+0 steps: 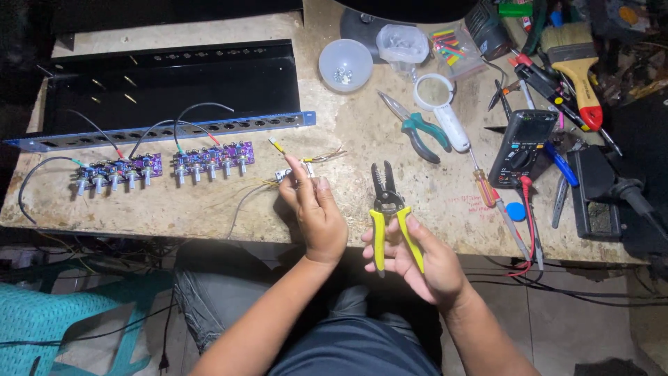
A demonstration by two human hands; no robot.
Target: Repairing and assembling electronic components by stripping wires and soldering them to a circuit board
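Now we see the wire stripper with yellow handles in our right hand, at the near edge of the workbench; its black head points away from us, and our fingers are wrapped loosely around the two handles, which stand a little apart. Just to the left, our left hand is raised and closed around a small connector with thin wires, pinched between thumb and fingers; the loose ends of the wires spread to the right above the hand. Further left on the bench lie two purple circuit boards with rows of small knobs, joined by coloured wires to a long black metal chassis with a blue front strip full of holes. To the far right of our hands we find green-handled pliers, a white magnifying glass, a screwdriver with orange handle and a dark multimeter with red leads. At the far side stands a clear plastic bowl with small parts, and a paint brush lies at the far right corner.
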